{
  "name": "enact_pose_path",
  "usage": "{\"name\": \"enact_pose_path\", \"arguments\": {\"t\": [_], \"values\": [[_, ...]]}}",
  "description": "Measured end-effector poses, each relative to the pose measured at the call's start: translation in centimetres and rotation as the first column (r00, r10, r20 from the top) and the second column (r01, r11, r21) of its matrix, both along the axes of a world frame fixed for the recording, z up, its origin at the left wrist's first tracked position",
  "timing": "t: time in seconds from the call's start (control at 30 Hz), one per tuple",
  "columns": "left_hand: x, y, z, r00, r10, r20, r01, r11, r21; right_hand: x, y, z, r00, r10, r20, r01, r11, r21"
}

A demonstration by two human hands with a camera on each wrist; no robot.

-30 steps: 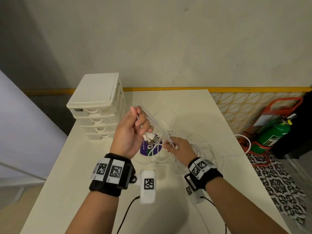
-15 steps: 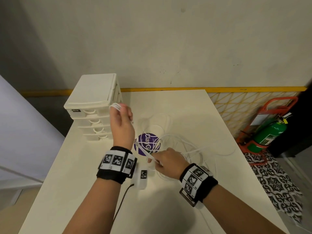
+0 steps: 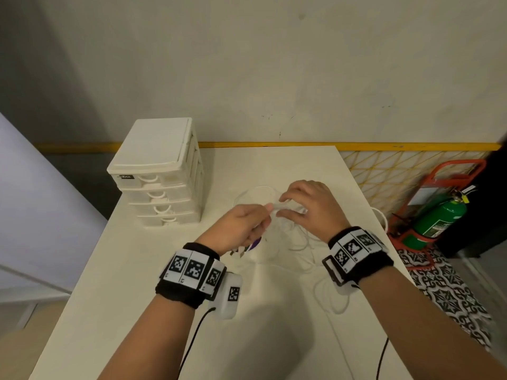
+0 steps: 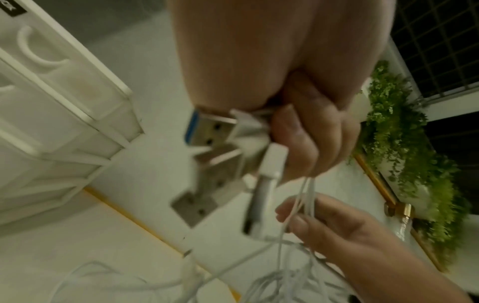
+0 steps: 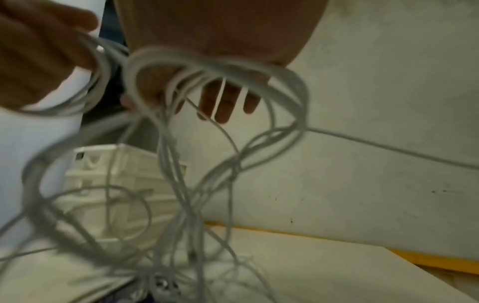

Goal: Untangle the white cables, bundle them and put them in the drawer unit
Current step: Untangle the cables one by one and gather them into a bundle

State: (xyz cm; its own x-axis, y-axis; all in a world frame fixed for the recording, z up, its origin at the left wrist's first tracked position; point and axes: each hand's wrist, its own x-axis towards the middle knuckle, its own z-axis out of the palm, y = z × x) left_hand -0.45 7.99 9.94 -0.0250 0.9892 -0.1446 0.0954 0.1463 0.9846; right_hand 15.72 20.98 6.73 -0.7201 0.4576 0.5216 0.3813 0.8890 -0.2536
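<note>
Cables (image 3: 297, 242) lie tangled mid-frame on the white counter (image 3: 142, 275), the drawers (image 3: 162, 174) upper left against a grey wall. Left hand (image 3: 241, 224) grips the USB plugs (image 4: 215, 131), their ends pointing left. Right hand (image 3: 310, 205) pinches looped strands. Fire extinguisher (image 3: 436, 218) stands far right.

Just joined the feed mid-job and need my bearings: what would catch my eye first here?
The two hands meet above the middle of the table: the left hand grips a cluster of USB plugs, and the right hand holds loops of the white cables. More cable lies tangled on the table below them. The white drawer unit stands at the far left, drawers closed.
</note>
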Motion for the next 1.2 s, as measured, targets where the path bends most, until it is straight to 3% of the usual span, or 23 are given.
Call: {"name": "enact_pose_path", "arguments": {"t": [0.2,0.3,0.47,0.57,0.73,0.83,0.9,1.03,1.2], "values": [[-1.1,0.1,0.2,0.968,0.198,0.155,-0.214,0.972,0.096,-0.7,-1.1,-1.8,0.985,-0.099,-0.139,0.118,0.984,0.136],[-1.6,0.1,0.4,0.931,0.234,0.281,-0.28,0.95,0.139,-1.1,-1.3,-2.5,0.988,-0.099,-0.122,0.116,0.983,0.14],[-2.8,-0.3,0.6,0.857,0.346,0.382,-0.428,0.891,0.152,-1.0,-1.5,-3.5,0.988,0.046,-0.148,-0.046,0.999,0.003],[-4.6,-0.7,0.4,0.781,0.432,0.451,-0.539,0.831,0.138,0.1,-1.4,-3.6,0.964,-0.033,-0.264,-0.022,0.98,-0.2],[-5.5,-1.8,-0.4,0.816,0.535,0.219,-0.571,0.804,0.163,1.5,-0.7,-3.3,0.912,-0.288,-0.293,0.124,0.873,-0.472],[-4.7,-1.7,-1.5,0.795,0.565,0.22,-0.594,0.799,0.092,1.3,-0.5,-3.3,0.877,-0.371,-0.306,0.161,0.825,-0.542],[-4.1,-1.4,-1.9,0.8,0.56,0.217,-0.583,0.81,0.06,0.9,-0.6,-3.1,0.884,-0.353,-0.306,0.129,0.815,-0.565],[-1.7,-1.0,-2.0,0.863,0.505,0.0,-0.502,0.858,0.106,-0.7,-1.5,-2.3,0.94,-0.163,-0.298,-0.007,0.867,-0.498],[-0.1,-0.2,-2.7,0.891,0.444,-0.099,-0.428,0.892,0.145,-2.1,-2.6,-1.8,0.943,-0.06,-0.329,-0.118,0.861,-0.494]]}}
